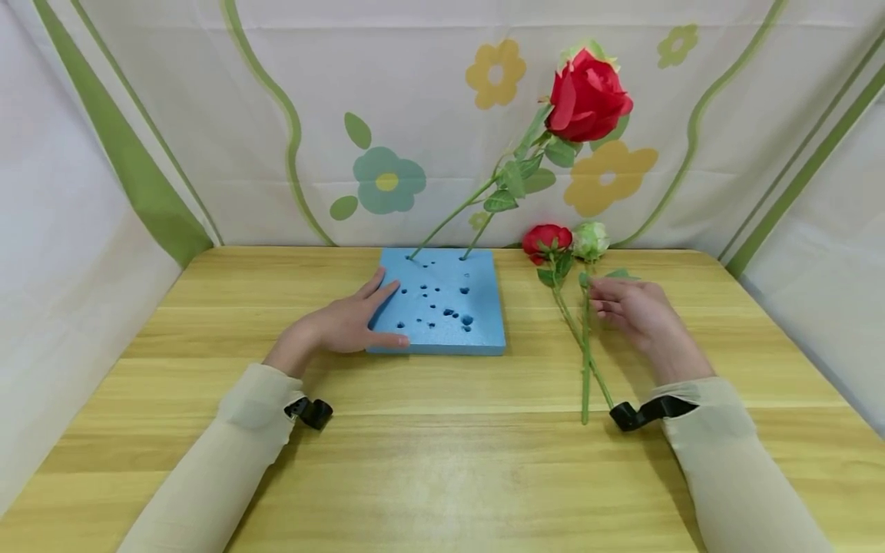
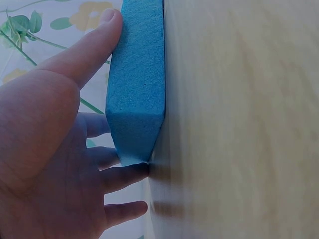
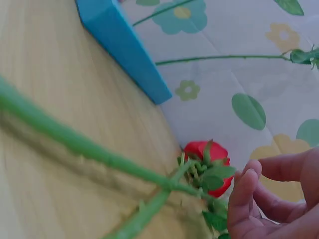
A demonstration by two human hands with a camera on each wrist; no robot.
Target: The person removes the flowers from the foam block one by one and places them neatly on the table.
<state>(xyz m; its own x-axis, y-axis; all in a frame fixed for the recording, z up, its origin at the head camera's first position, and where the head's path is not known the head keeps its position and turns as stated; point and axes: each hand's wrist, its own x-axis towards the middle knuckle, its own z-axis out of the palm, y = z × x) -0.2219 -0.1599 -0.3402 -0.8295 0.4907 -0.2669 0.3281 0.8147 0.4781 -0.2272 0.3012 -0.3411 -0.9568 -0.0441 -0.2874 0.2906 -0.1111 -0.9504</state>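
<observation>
A blue foam block (image 1: 449,338) with several holes lies on the table. My left hand (image 1: 349,319) rests against its left side, fingers spread, the thumb along the front edge. Two stems stand in the block's back holes, leaning right; one carries a large red rose (image 1: 588,100), with a pale green bloom (image 1: 574,52) partly hidden behind it. On the right, my right hand (image 1: 632,307) pinches a pale green rose (image 1: 591,240) at its upper stem, thumb and index finger together. A second red rose (image 1: 546,242) lies beside it, its stem (image 3: 144,214) crossing under the pinched one.
The wooden table (image 1: 442,461) meets a floral-print curtain (image 1: 263,153) at its back edge, with white cloth (image 1: 55,269) at the sides. Each wrist wears a black camera mount (image 1: 311,412). The upright rose's bloom reaches high above the block.
</observation>
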